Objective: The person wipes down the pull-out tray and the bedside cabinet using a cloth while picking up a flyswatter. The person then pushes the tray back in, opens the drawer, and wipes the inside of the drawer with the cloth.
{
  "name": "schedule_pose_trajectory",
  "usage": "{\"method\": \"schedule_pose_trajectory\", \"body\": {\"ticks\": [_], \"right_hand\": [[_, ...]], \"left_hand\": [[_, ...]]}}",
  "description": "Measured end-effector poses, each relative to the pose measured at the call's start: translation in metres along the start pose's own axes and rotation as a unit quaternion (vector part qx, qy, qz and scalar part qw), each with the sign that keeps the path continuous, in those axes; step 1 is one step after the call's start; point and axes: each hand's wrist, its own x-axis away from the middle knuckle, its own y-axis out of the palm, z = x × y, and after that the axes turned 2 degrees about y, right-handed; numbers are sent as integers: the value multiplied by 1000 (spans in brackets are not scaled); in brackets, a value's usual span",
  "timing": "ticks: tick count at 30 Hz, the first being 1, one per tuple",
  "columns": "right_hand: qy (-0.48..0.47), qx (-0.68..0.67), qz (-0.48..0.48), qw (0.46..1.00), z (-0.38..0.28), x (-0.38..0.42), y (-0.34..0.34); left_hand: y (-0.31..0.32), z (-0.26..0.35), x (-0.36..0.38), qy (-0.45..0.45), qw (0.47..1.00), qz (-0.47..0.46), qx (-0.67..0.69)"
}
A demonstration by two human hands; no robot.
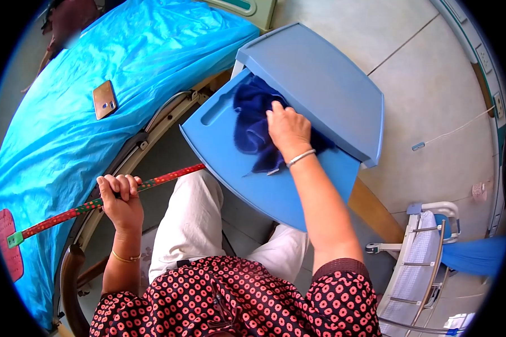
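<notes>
My left hand (121, 205) is wrapped around the dotted red and green handle of a fly swatter (67, 216). Its pink paddle (4, 247) lies over the bed sheet at the far left, and the handle's other end reaches the edge of the blue pull-out tray (230, 191). On that tray, my right hand (288, 128) is closed on a crumpled dark blue cloth (252, 126) and presses it down. Part of the cloth is hidden under the hand and wrist. The tray sticks out from beneath the blue top of a bedside cabinet (320, 78).
A bed with a bright blue sheet (146, 50) stands to the left, with a gold phone (104, 100) on it. At the lower right is another bed's metal side rail (433, 264). A white cord with a small blue end (418, 146) hangs near the wall sockets (499, 105).
</notes>
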Motion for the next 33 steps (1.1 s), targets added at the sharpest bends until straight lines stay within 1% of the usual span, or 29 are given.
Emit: {"method": "schedule_pose_trajectory", "body": {"ticks": [2, 3, 6, 9, 10, 11, 12, 13, 14, 15, 16, 17, 18, 20, 21, 22, 23, 24, 25, 26, 27, 28, 29, 30, 31, 32, 33], "right_hand": [[3, 29, -18, 999, 24, 15, -5], [12, 33, -30, 999, 37, 24, -9], [17, 70, -20, 997, 77, 57, -20], [76, 71, -32, 994, 133, 93, -29], [115, 94, -40, 988, 150, 107, -35], [176, 98, -49, 978, 167, 121, -42], [211, 147, -85, 962, 196, 138, -43], [196, 158, -129, 959, 250, 174, -29], [274, 178, -167, 930, 275, 209, -30], [336, 132, -202, 910, 309, 243, -32], [291, 98, -177, 935, 387, 301, -12], [469, -110, -52, 875, 398, 332, -24], [605, -307, 80, 731, 408, 356, -28], [627, -321, 122, 699, 391, 359, -68], [623, -377, 130, 673, 380, 347, -84], [575, -407, 158, 692, 362, 330, -98], [528, -393, 166, 734, 335, 303, -113], [483, -334, 165, 793, 302, 273, -129], [441, -353, 163, 809, 279, 247, -137], [363, -335, 157, 855, 257, 221, -140], [310, -315, 155, 883, 224, 194, -143], [239, -251, 139, 928, 183, 171, -148], [185, -223, 130, 948, 143, 154, -147], [136, -245, 75, 957, 113, 141, -144], [-12, -217, 48, 975, 95, 128, -136], [-73, -233, -35, 969, 76, 117, -132], [-100, -229, -93, 964, 64, 112, -122]], "left_hand": [[5, -2, 3, -4, 1000, -14, -5], [8, -2, 5, -9, 1000, -6, -6], [14, -3, 6, -11, 999, -35, -10], [16, -5, 6, -5, 999, -45, -19], [16, -5, 5, 1, 998, -51, -20], [13, -5, 3, 0, 999, -49, -17], [9, -7, 2, 1, 999, -42, -15], [5, -8, 1, 1, 999, -34, -13], [1, -8, 0, 0, 1000, -28, -9], [-3, -10, -1, -2, 1000, -23, -10], [-7, -13, -1, -5, 1000, -18, -13], [-11, -15, -3, -13, 1000, -13, -15], [-12, -18, -4, -20, 1000, -11, -15], [-12, -23, -9, -27, 1000, -4, -8], [-11, -27, -11, -27, 1000, -10, -1], [-7, -29, -12, -30, 999, -11, -2], [-1, -31, -12, -34, 999, -20, 10], [2, -32, -11, -37, 999, -28, 23], [4, -33, -10, -39, 998, -34, 27], [5, -32, -7, -39, 998, -32, 28], [5, -30, -6, -38, 998, -36, 39], [4, -27, -5, -37, 997, -39, 47], [1, -23, -4, -33, 998, -38, 45], [-3, -18, -5, -25, 999, -28, 39], [-8, -13, -5, -16, 999, -18, 32], [-12, -8, -4, -10, 1000, -13, 25], [-18, -2, -4, -3, 1000, -4, 16]]}}
